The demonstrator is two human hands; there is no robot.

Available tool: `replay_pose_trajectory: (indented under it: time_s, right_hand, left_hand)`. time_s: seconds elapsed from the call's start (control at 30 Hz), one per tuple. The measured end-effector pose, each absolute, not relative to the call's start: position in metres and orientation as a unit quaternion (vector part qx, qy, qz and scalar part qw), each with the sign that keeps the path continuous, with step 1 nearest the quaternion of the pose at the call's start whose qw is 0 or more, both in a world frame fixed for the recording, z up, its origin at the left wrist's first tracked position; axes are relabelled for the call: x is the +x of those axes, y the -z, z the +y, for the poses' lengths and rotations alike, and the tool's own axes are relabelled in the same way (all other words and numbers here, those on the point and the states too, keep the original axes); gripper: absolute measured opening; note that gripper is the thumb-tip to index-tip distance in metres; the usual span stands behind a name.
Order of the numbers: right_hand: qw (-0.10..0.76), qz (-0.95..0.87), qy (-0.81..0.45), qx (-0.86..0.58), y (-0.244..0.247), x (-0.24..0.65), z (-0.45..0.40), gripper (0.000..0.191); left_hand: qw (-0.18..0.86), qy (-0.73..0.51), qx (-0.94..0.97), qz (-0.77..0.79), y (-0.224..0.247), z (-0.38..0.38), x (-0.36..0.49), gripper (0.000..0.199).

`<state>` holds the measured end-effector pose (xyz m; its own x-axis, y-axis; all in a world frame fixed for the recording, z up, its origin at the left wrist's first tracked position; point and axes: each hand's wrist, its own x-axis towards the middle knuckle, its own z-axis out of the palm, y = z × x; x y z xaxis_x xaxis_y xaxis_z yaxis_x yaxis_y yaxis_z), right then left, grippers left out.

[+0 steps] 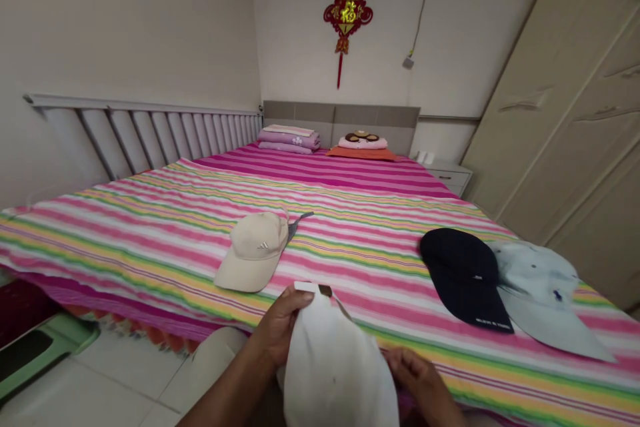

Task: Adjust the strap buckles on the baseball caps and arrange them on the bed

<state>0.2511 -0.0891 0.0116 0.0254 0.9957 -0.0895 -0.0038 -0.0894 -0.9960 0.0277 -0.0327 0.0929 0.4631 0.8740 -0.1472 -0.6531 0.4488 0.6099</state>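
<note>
A white cap (340, 360) is held low in front of me, over the near edge of the bed. My left hand (280, 327) grips its left side, the thumb pressed near the white strap (305, 287) with a brown end. My right hand (413, 373) is closed with curled fingers beside the cap's right edge; what lies between the fingertips is hidden. Beyond the left hand, a beige cap (257, 237) with a small logo rests on the striped sheet. To the right, a black cap (460, 267) lies against a pale blue cap (540, 280), partly overlapping it.
The striped bed (350, 213) fills the middle. Folded purple bedding (290, 140) and a pink folded item (363, 142) lie by the headboard (305, 113). A green stool (60, 340) stands at lower left, a nightstand (453, 177) and wardrobe (560, 100) at right.
</note>
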Motion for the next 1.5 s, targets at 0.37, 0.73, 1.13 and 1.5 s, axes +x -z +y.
replay_pose_trajectory:
  time_s: [0.37, 0.73, 1.13, 1.5]
  right_hand:
    - [0.48, -0.503, -0.607, -0.385, -0.104, 0.196, -0.078, 0.036]
    - [0.514, -0.448, -0.623, -0.383, -0.1, 0.204, -0.076, 0.036]
    - [0.41, -0.374, -0.804, -0.214, -0.046, 0.227, -0.074, 0.041]
    - [0.569, -0.239, -0.718, -0.321, -0.057, 0.239, -0.085, 0.03]
  left_hand:
    - [0.779, -0.411, 0.358, 0.31, -0.103, -0.048, 0.042, 0.019]
    - [0.794, -0.414, 0.345, 0.281, -0.098, -0.05, 0.039, 0.026]
    - [0.8, -0.489, 0.24, 0.251, -0.093, -0.03, 0.028, 0.027]
    - [0.842, -0.392, 0.273, 0.25, -0.067, -0.018, 0.022, 0.025]
